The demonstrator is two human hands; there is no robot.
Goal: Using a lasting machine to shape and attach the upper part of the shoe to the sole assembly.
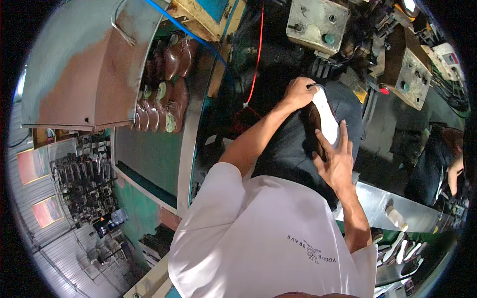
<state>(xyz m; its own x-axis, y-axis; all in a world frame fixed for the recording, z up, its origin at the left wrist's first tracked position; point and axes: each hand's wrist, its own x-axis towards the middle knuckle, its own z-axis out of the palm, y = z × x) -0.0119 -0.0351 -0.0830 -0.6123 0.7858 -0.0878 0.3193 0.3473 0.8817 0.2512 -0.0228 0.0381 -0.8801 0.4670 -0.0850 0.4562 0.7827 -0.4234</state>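
Head view: the shoe (326,116), dark brown with a white, sole-shaped face turned up, lies between the two hands, over the wearer's dark trousers (283,146). The left hand (299,93) is curled closed on its narrower, far end; a small dark piece (312,86) protrudes at the fingertips, its kind not discernible. The right hand (338,161) is spread at the broader, near end, its fingers straddling the white face.

Handling: the shoe is judged light enough for one hand, with a firm bottom and more yielding sides. The smooth white face may be slippery; preferably grip the side edges or the narrow end, leaving the face uncovered.

Surroundings: glossy brown shoes (180,99) stand left of the left hand. A control box (318,26) is beyond both hands. A metal tabletop (375,197) extends to the right of the right hand, with white-faced soles (400,251) nearer the wearer.
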